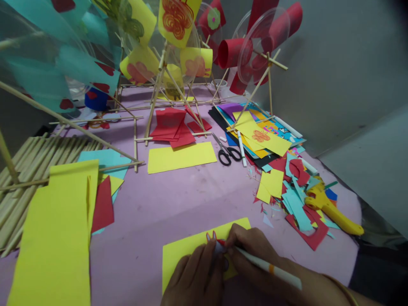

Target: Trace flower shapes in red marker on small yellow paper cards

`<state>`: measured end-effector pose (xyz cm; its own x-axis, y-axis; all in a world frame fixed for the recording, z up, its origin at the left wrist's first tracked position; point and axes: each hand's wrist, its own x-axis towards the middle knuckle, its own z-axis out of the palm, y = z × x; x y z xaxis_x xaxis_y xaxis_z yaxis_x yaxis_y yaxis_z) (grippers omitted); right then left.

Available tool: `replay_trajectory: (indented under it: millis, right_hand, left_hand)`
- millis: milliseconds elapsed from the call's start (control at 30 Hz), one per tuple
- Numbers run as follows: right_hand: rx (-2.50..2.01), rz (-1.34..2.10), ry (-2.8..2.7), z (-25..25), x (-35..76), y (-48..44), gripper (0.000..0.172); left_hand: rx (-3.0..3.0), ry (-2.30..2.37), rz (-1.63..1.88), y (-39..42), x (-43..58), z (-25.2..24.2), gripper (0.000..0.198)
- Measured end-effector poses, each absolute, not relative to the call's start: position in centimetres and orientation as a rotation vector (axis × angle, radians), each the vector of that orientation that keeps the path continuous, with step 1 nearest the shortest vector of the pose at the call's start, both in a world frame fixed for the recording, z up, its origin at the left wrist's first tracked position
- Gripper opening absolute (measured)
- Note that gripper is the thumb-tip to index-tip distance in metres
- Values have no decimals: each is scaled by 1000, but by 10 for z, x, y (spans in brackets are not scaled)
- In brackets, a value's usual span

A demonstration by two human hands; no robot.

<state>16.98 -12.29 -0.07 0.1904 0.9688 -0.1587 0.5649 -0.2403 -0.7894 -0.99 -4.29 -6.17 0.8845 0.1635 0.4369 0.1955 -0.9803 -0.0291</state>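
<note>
A yellow paper strip (188, 248) lies on the pink table (178, 195) at the near edge. My right hand (255, 255) pinches a white marker (270, 268) with an orange band, its tip on the strip where red marks show. My left hand (199, 276) rests on the strip beside the tip, fingers curled and pressing down on a small grey thing I cannot make out.
Black scissors (228, 153) and a second yellow strip (181, 157) lie mid-table. A yellow glue gun (334, 210) sits among paper scraps at right. Large yellow sheets (60, 238) and wooden sticks (28, 170) fill the left. Stick-framed paper wheels (172, 51) stand behind.
</note>
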Motion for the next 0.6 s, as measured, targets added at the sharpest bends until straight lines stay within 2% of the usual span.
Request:
replay_trajectory:
  millis: [167, 400, 600]
  right_hand:
    - [-1889, 890, -1421, -13, 169, -121, 11]
    - [-1852, 979, -1418, 2, 172, -124, 13]
    - [-1917, 923, -1374, -16, 170, -119, 9]
  left_hand:
    - [-3013, -315, -701, -43, -9, -61, 29]
    - [-3001, -323, -731, -42, -8, -60, 28]
    - [-3007, -330, -720, -43, -8, -59, 30]
